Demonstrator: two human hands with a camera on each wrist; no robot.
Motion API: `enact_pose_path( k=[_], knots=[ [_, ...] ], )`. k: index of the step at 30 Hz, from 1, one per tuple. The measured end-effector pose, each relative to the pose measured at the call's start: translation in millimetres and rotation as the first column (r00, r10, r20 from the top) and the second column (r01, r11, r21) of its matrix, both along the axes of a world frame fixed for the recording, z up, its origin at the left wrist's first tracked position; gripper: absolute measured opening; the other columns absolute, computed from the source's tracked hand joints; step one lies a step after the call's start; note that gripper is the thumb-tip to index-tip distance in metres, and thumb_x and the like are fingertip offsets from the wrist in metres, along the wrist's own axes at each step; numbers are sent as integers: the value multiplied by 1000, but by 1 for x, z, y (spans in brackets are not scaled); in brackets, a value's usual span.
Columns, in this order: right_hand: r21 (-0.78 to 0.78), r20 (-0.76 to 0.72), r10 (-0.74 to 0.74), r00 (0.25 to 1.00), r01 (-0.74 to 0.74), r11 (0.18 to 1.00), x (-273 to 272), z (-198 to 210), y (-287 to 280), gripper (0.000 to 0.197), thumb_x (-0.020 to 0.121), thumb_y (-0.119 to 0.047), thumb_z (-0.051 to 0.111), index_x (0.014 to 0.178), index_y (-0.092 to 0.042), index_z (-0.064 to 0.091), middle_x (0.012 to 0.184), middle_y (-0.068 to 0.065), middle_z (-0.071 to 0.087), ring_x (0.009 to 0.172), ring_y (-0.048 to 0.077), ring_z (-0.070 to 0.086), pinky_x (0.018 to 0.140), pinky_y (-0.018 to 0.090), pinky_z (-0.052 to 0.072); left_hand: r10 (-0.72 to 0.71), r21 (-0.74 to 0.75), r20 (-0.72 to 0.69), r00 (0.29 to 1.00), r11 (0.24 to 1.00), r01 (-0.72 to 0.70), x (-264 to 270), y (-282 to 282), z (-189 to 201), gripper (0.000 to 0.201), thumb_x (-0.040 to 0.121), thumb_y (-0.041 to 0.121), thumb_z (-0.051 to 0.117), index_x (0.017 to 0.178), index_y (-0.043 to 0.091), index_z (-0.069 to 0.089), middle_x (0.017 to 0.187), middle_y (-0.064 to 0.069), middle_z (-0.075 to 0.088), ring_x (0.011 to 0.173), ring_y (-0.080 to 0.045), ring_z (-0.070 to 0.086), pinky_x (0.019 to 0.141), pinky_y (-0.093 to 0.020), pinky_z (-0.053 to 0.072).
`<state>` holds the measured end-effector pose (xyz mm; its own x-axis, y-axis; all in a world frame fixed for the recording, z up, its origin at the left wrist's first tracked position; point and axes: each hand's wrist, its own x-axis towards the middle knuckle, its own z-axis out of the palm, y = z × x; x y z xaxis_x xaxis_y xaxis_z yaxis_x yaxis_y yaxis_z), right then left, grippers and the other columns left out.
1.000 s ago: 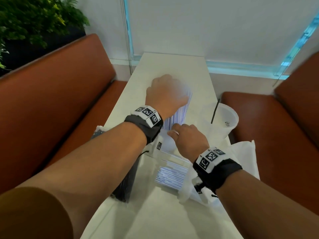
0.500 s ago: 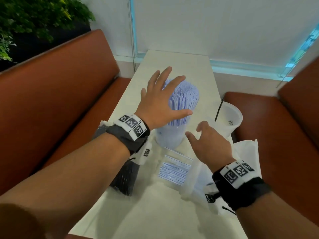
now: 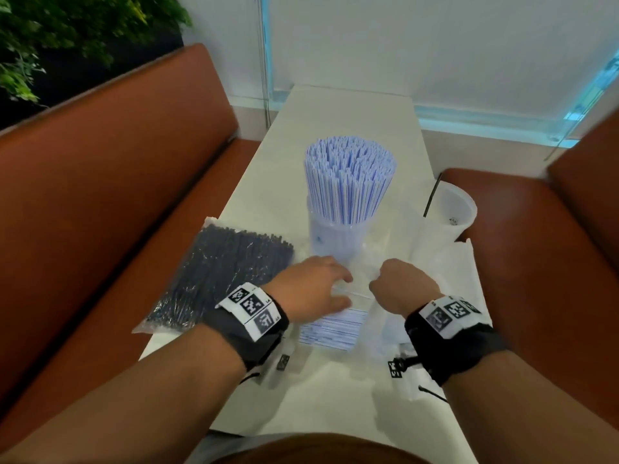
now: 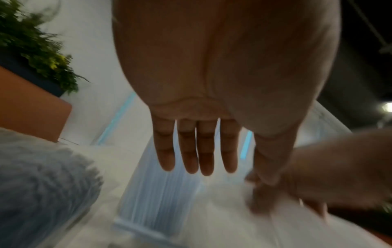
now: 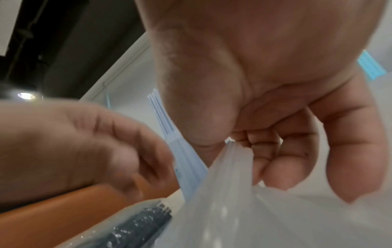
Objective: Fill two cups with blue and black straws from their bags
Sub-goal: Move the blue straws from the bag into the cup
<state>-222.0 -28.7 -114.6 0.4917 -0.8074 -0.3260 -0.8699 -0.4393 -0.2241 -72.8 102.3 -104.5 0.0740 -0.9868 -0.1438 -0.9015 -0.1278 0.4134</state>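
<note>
A clear cup packed with blue straws stands at the middle of the white table. Right of it is a second clear cup holding one black straw. A sealed bag of black straws lies at the left. In front of the full cup lies the clear blue-straw bag with a few straws inside. My left hand hovers over this bag, its fingers straight. My right hand pinches the bag's plastic edge between thumb and curled fingers.
Orange-brown bench seats flank the narrow table on both sides. A white plastic bag lies crumpled at the right under my right wrist. A green plant is behind the left bench. A wall closes the table's far end.
Both hands have come down and back from the top of the blue straws to the clear bag near me. The right hand has taken hold of the bag's edge.
</note>
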Motion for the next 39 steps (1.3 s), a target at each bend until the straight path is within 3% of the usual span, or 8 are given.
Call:
enact_pose_path(
  k=[6, 13, 17, 20, 23, 28, 35, 39],
  knots=[
    [34, 82, 25, 996, -28, 999, -3, 5, 15, 13, 89, -28, 54, 95, -16, 54, 92, -1, 59, 84, 22, 60, 70, 33, 46, -187, 199, 69, 980, 965, 170, -28, -16, -30, 87, 90, 54, 65, 159, 18, 25, 164, -5, 23, 150, -23, 21, 121, -37, 23],
    [16, 163, -14, 987, 11, 1000, -16, 3, 15, 17, 88, -24, 52, 75, -24, 42, 80, -6, 51, 69, 14, 50, 56, 30, 32, -113, 289, -146, 983, 945, 152, -29, -26, -41, 71, 100, 41, 49, 161, 24, 18, 165, 2, 25, 149, -18, 29, 122, -36, 24],
    [46, 201, -20, 979, 11, 999, -14, 1, 17, 19, 88, -25, 53, 74, -24, 41, 78, -6, 51, 70, 17, 50, 57, 30, 33, -126, 267, 28, 992, 957, 114, -37, -29, -45, 61, 100, 49, 47, 150, 16, 37, 143, -7, 51, 125, -28, 52, 100, -37, 42],
    [63, 214, -19, 977, 6, 998, -13, -1, 19, 18, 88, -24, 53, 74, -24, 42, 78, -6, 52, 67, 14, 49, 56, 29, 31, -185, 229, 199, 962, 964, 138, -48, -30, -55, 41, 98, 40, 50, 127, 11, 49, 118, -9, 57, 105, -30, 56, 82, -36, 38],
    [64, 239, -33, 971, 18, 998, -16, -3, 18, 21, 88, -24, 53, 72, -24, 40, 75, -7, 49, 63, 11, 45, 54, 28, 29, -208, 207, 248, 946, 966, 158, -52, -31, -62, 29, 98, 24, 47, 123, 11, 52, 119, -8, 56, 105, -30, 55, 79, -35, 34],
    [70, 252, -51, 966, 35, 997, -20, -5, 15, 19, 88, -24, 51, 72, -23, 40, 74, -6, 50, 62, 12, 45, 55, 29, 30, -172, 213, 76, 982, 965, 153, -59, -31, -64, 25, 102, 22, 48, 114, 4, 59, 116, -15, 63, 104, -34, 62, 90, -39, 49],
    [67, 261, -39, 964, 22, 998, -20, -6, 14, 16, 89, -25, 51, 74, -22, 43, 77, -5, 54, 65, 13, 49, 55, 29, 31, -192, 198, 83, 978, 965, 172, -62, -31, -62, 14, 99, 25, 52, 89, 15, 52, 100, -11, 67, 84, -29, 61, 73, -31, 40],
    [70, 253, -37, 967, 20, 997, -21, -6, 13, 15, 89, -25, 51, 76, -20, 45, 78, -4, 54, 65, 14, 49, 56, 30, 32, -199, 209, 144, 969, 964, 167, -62, -34, -61, 16, 99, 20, 50, 103, 8, 59, 105, -12, 66, 91, -31, 64, 74, -32, 43]
  ],
)
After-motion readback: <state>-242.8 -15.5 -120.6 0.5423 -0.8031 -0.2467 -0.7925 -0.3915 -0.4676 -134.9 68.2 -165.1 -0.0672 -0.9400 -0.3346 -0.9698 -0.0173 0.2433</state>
